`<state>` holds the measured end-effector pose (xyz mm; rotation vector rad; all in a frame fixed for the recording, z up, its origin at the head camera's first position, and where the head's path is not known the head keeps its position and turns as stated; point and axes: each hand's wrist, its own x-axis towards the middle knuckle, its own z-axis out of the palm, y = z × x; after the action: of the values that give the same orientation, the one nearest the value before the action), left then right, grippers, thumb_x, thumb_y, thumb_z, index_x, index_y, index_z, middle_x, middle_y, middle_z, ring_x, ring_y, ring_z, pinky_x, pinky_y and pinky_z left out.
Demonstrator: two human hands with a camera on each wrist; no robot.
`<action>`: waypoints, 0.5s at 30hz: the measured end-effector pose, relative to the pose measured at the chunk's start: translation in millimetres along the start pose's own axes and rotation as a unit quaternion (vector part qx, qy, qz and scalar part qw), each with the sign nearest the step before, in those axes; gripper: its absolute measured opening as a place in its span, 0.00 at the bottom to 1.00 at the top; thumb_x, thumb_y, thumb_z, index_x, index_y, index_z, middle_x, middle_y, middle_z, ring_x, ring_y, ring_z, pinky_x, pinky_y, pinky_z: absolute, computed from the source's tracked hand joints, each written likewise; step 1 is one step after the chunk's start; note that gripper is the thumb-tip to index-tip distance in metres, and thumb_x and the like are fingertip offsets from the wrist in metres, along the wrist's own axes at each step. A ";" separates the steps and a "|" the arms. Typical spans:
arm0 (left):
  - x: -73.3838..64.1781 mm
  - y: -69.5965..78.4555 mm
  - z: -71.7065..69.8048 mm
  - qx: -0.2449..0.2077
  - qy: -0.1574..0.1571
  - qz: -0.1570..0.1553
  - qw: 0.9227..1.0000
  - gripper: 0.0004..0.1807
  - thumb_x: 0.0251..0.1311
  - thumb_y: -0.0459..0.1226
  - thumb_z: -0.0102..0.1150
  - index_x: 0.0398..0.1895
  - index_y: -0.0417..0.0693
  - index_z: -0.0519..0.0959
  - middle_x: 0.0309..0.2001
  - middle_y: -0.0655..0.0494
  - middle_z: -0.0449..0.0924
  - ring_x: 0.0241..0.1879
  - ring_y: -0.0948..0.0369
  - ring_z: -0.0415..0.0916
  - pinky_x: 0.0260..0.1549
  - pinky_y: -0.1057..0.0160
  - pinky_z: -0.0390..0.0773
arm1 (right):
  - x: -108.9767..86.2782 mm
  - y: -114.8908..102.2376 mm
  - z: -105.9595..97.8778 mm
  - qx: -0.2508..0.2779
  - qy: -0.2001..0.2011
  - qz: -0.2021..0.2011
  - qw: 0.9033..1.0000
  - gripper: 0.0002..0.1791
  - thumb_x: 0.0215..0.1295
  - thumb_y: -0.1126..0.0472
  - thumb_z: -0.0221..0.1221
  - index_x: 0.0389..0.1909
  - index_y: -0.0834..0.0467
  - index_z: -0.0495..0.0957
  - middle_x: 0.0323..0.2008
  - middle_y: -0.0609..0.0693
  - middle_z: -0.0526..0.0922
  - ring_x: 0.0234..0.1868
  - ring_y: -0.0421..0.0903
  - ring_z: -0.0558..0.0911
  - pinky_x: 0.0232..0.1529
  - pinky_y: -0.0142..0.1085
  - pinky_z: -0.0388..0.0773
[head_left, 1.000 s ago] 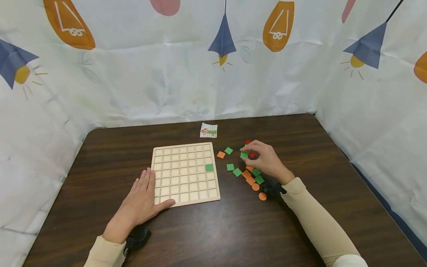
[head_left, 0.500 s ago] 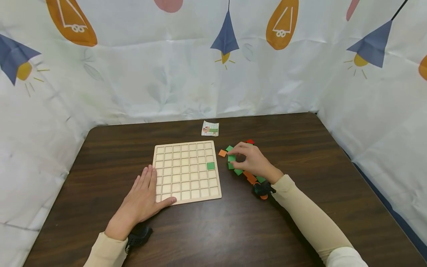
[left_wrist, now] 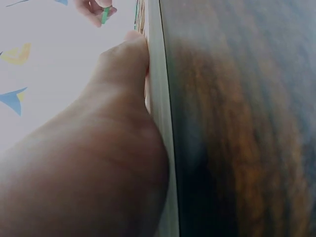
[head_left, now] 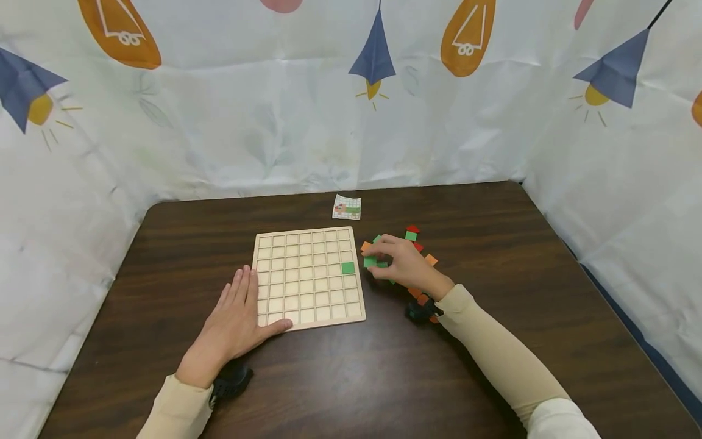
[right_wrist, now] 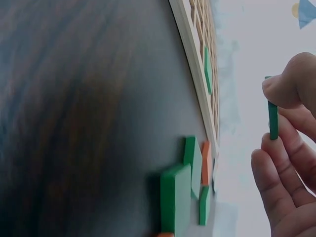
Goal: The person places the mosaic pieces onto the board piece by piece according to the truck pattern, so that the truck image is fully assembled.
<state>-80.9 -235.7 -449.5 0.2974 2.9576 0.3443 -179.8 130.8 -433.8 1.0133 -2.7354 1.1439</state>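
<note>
In the head view, the right grip (head_left: 403,262) has shifted left from the thick of the loose pieces (head_left: 411,236) until the green tile (head_left: 370,262) pinched in it hangs just beside the gridded board (head_left: 305,276); I judge it a transfer under way, the tile not yet on the board. The placed tile (head_left: 348,268) sits, as before, in the rightmost column. The left grip (head_left: 233,317) stays flat over the board's left edge, holding nothing. Most cells are free; open surface (head_left: 329,378) lies in front of the near rim, while the card (head_left: 347,207) stands apart beyond the far one. In the left wrist view, the board's pale edge runs along the thumb, with bare surface outside it. In the right wrist view, thumb and fingertip clasp the tile edge-on, loose pieces crowding near the board's rim, so sideways room there looks narrow.
</note>
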 end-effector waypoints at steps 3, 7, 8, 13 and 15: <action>0.8 -1.2 -0.2 -0.006 0.000 -0.004 1.000 0.74 0.56 0.78 0.51 0.81 0.26 0.39 0.83 0.28 0.35 0.83 0.33 0.38 0.79 0.32 0.47 | 2.2 -3.4 3.5 -0.011 -0.013 -0.005 1.000 0.15 0.64 0.62 0.67 0.52 0.55 0.88 0.43 0.47 0.83 0.34 0.45 0.81 0.34 0.30 0.80; 1.6 -2.6 -0.1 -0.015 0.001 -0.004 1.000 0.74 0.56 0.78 0.53 0.81 0.27 0.39 0.83 0.28 0.34 0.83 0.34 0.37 0.79 0.32 0.47 | 4.3 -6.3 8.5 -0.027 -0.035 -0.009 0.999 0.14 0.66 0.60 0.67 0.52 0.53 0.88 0.45 0.46 0.84 0.34 0.42 0.80 0.32 0.29 0.77; 1.7 -2.8 0.2 -0.015 0.001 -0.005 1.000 0.74 0.56 0.78 0.53 0.82 0.27 0.39 0.83 0.28 0.34 0.83 0.34 0.37 0.80 0.32 0.46 | 4.7 -6.9 9.6 -0.029 -0.041 -0.008 0.999 0.14 0.66 0.60 0.67 0.53 0.53 0.88 0.46 0.46 0.84 0.34 0.41 0.80 0.32 0.29 0.76; 1.9 -2.5 1.7 -0.013 0.001 -0.003 1.000 0.73 0.57 0.78 0.51 0.82 0.28 0.40 0.83 0.29 0.34 0.83 0.34 0.36 0.80 0.33 0.45 | 6.2 -10.3 13.8 -0.025 -0.059 -0.003 0.998 0.14 0.66 0.59 0.68 0.52 0.53 0.88 0.46 0.47 0.84 0.38 0.42 0.81 0.35 0.29 0.78; 0.6 -2.8 1.6 -0.012 0.002 -0.002 1.000 0.73 0.57 0.78 0.51 0.82 0.28 0.40 0.83 0.29 0.35 0.83 0.34 0.37 0.80 0.33 0.45 | 7.7 -11.8 17.0 -0.020 -0.063 -0.004 0.998 0.15 0.65 0.59 0.69 0.52 0.53 0.88 0.46 0.47 0.84 0.40 0.42 0.83 0.39 0.29 0.81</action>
<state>-81.7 -237.9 -451.8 0.2868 2.9552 0.3797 -175.3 109.5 -436.9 1.1272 -2.8336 1.0550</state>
